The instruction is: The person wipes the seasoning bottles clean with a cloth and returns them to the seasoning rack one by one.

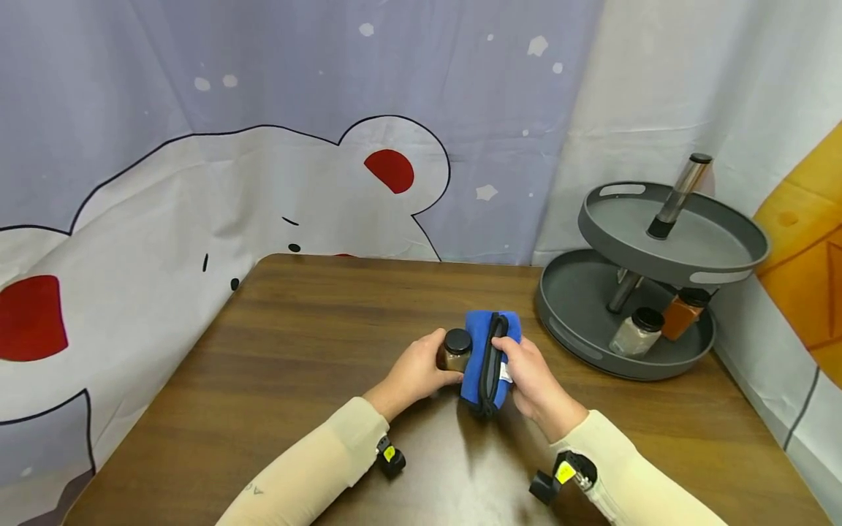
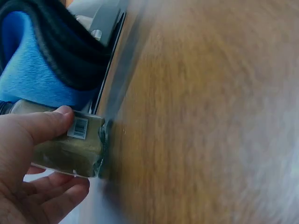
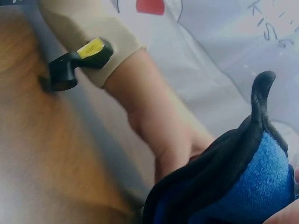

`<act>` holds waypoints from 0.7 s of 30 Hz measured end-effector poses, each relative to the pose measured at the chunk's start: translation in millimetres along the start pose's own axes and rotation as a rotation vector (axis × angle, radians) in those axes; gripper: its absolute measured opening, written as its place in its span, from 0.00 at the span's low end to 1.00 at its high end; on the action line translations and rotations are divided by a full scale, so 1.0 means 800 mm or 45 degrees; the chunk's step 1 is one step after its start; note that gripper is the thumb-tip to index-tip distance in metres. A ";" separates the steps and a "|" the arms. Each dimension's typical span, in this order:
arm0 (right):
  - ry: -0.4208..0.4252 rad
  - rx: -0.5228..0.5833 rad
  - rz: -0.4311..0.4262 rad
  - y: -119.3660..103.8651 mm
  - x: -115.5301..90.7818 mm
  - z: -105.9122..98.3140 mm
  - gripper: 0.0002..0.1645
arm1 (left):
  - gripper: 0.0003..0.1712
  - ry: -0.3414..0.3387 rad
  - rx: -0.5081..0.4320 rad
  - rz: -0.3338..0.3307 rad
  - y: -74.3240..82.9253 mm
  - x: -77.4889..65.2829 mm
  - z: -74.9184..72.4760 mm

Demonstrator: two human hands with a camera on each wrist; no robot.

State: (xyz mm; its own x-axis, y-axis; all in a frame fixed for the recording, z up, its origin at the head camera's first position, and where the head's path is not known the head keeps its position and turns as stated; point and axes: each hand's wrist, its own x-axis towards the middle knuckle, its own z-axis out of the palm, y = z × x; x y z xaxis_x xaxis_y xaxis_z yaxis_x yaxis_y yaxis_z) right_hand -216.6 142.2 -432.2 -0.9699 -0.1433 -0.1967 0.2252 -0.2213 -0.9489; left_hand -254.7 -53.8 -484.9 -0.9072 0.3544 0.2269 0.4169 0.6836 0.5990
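Note:
Between the thumb and fingers of my left hand (image 1: 416,371) is a small glass spice jar (image 1: 456,351) with a black lid. Brownish contents and a barcode label show on the jar (image 2: 70,144) in the left wrist view. My right hand (image 1: 531,376) grips a folded blue cloth (image 1: 475,358) with black edging, its thumb lying over the dark fold. Cloth and jar are side by side, the cloth right against the jar's side. In the right wrist view the cloth (image 3: 252,182) hides most of the left hand and the jar.
A grey two-tier round tray stand (image 1: 559,321) is at the right of the wooden table (image 1: 316,314). On its lower tier are a jar of pale contents (image 1: 635,334) and a jar of orange contents (image 1: 680,315). A printed curtain (image 1: 263,190) hangs behind.

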 end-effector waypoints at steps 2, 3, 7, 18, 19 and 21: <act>-0.014 -0.021 -0.017 -0.006 -0.004 0.002 0.17 | 0.30 0.017 0.003 -0.004 0.000 -0.001 0.002; -0.020 -0.034 -0.026 -0.009 -0.006 0.003 0.17 | 0.31 0.026 0.007 -0.008 0.001 -0.002 0.003; -0.031 -0.073 -0.048 -0.018 -0.015 0.004 0.20 | 0.33 0.052 0.040 -0.032 0.002 -0.004 0.006; -0.040 -0.068 -0.065 -0.028 -0.027 -0.003 0.19 | 0.50 -0.209 0.054 0.051 0.001 -0.006 -0.021; -0.035 -0.075 -0.062 -0.028 -0.028 -0.003 0.19 | 0.49 -0.254 0.029 0.062 -0.001 -0.005 -0.026; -0.022 -0.091 -0.051 -0.026 -0.028 -0.004 0.19 | 0.47 -0.339 -0.061 0.081 -0.004 -0.001 -0.034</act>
State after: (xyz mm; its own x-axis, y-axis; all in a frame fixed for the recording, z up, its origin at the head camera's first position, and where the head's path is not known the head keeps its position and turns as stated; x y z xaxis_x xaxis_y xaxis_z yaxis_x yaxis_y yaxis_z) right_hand -199.6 153.1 -409.2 -0.9761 -0.1526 -0.1547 0.1786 -0.1578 -0.9712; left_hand -256.9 -73.6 -466.4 -0.8298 0.5549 0.0595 0.4635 0.6259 0.6272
